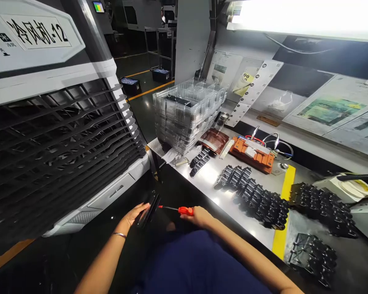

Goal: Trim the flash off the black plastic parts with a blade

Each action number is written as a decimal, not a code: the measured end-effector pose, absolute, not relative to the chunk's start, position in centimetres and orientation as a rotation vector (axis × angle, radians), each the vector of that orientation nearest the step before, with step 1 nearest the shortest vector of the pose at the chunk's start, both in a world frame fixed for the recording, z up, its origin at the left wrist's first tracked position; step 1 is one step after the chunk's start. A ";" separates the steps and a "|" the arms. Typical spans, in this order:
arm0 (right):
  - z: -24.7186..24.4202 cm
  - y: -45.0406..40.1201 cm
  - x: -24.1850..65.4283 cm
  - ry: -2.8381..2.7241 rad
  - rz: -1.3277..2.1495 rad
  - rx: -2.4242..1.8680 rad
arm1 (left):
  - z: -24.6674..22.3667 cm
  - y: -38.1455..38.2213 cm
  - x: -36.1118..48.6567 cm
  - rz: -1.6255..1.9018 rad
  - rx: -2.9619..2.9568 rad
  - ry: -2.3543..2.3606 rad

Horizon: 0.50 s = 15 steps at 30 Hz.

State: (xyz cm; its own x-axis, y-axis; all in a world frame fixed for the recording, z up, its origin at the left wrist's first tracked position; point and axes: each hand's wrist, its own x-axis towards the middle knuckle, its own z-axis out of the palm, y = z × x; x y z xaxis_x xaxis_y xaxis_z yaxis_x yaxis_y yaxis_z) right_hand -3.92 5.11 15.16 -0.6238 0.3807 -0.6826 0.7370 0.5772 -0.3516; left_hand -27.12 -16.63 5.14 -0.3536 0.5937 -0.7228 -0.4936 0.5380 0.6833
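My left hand (pixel 136 213) is closed on a dark, glossy, elongated black plastic part (pixel 150 210), tilted in front of my lap. A red-handled tool with a thin metal shaft and a red tip (pixel 185 210), shaped like a screwdriver, is gripped in my right hand (pixel 200 217). Its shaft points left, and the tip is close to the black part; whether they touch I cannot tell. On the metal bench to the right lie rows of similar black parts (pixel 254 196), and a smaller group of black parts (pixel 200 161) sits near the front edge.
Stacked clear plastic trays (pixel 187 118) stand at the bench's far left corner. An orange fixture (pixel 253 155) with hoses sits at the back. Yellow tape (pixel 283 220) crosses the bench (pixel 208 188). A large louvred air cooler (pixel 61 134) stands close on my left.
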 end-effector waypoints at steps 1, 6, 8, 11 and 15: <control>15.0 5.2 -4.0 2.282 -0.857 0.927 | 5.0 -16.5 -27.5 1.142 0.127 1.622; 14.6 5.5 -3.7 2.233 -1.027 0.889 | 5.0 -15.6 -28.7 1.152 0.375 1.830; 14.6 5.4 -3.5 2.205 -1.004 0.936 | 5.3 -15.4 -29.1 1.117 0.446 1.828; 14.6 5.0 -3.1 2.184 -0.942 0.980 | 5.4 -15.3 -29.8 1.073 0.444 1.804; 14.4 3.6 -3.3 2.180 -0.954 0.861 | 4.3 -14.2 -30.4 1.081 0.322 1.898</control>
State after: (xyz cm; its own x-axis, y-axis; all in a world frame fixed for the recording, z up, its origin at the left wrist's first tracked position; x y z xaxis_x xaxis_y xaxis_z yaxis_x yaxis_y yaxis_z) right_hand -3.29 3.61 14.40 -0.6087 0.3172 -0.7273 0.7494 0.5309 -0.3956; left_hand -30.36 -14.15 4.31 -0.5608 0.5938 -0.5770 -0.1936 0.5836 0.7886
